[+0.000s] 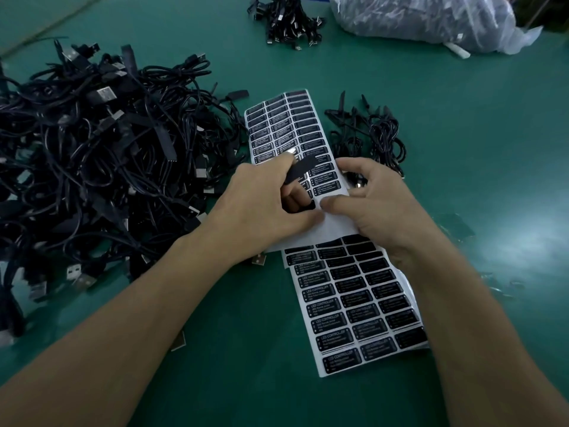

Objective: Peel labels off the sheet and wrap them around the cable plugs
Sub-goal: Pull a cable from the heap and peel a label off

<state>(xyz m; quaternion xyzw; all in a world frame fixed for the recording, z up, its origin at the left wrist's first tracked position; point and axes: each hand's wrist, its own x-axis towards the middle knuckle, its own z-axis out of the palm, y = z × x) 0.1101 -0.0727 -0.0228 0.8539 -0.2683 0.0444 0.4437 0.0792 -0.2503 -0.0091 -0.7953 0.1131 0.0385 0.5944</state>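
Plug in left hand, label sheet beneath

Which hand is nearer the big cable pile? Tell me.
Left. The left hand, holding a plug, lies just right of the big cable pile; the right hand is farther right, across the label sheet.

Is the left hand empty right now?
No, the left hand grips a black plug just above the label sheet.
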